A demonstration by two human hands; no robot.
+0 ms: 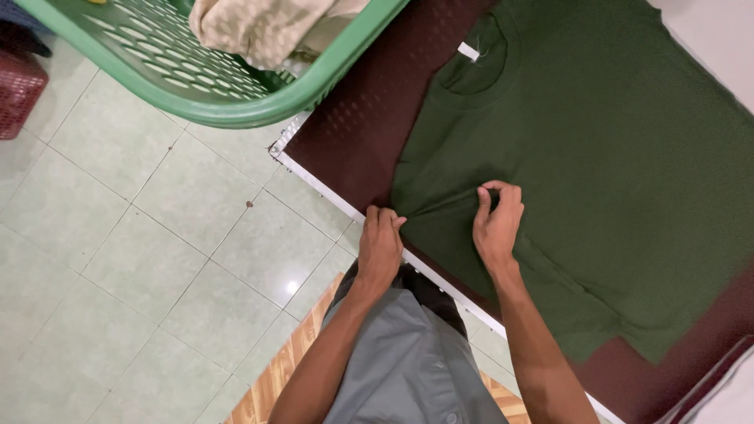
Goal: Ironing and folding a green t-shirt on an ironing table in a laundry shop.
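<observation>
A dark green t-shirt (597, 157) lies flat on a dark brown table (353, 133), its neck opening with a white tag toward the upper left. My left hand (380, 245) pinches the shirt's edge at the table's near rim. My right hand (497, 221) pinches a fold of the same fabric a little further in, and a ridge of cloth runs between the two hands.
A green plastic laundry basket (236, 106) holding beige cloth (259, 27) overhangs the table's upper left corner. A red basket (17, 90) stands on the tiled floor (133, 259) at far left. The table's white edge trim (330, 192) runs diagonally.
</observation>
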